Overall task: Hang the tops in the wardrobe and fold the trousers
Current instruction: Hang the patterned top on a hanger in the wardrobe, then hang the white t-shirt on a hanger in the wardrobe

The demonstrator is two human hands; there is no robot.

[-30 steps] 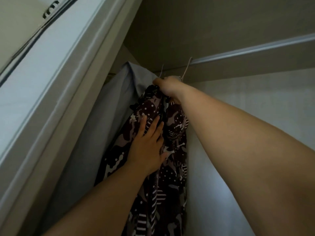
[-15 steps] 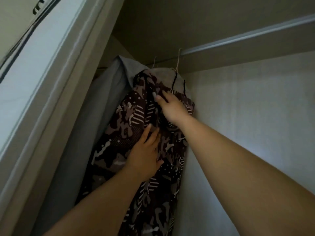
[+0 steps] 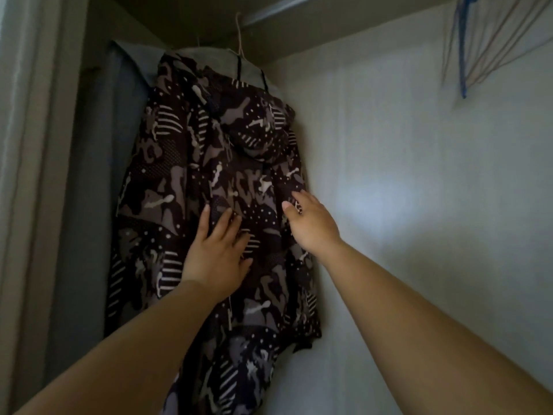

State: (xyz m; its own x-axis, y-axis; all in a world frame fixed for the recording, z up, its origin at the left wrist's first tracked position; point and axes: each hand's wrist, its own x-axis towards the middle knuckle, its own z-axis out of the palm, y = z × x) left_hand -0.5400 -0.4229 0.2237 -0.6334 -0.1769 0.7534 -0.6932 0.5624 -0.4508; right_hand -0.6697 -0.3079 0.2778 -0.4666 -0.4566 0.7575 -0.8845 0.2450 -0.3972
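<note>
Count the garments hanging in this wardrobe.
2. The patterned top hangs in front. A grey-blue garment hangs behind it, showing on its left. Others may be hidden behind these two.

A blue hanger (image 3: 462,70) and several pale hangers (image 3: 496,52) hang at upper right.

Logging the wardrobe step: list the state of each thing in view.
Jacket: hanging from the rail.
Grey garment: hanging behind the jacket.
Left hand: flat on the jacket, fingers spread.
Right hand: touching the jacket's right edge; grip unclear.
Spare hangers: hanging empty, top right.
</note>
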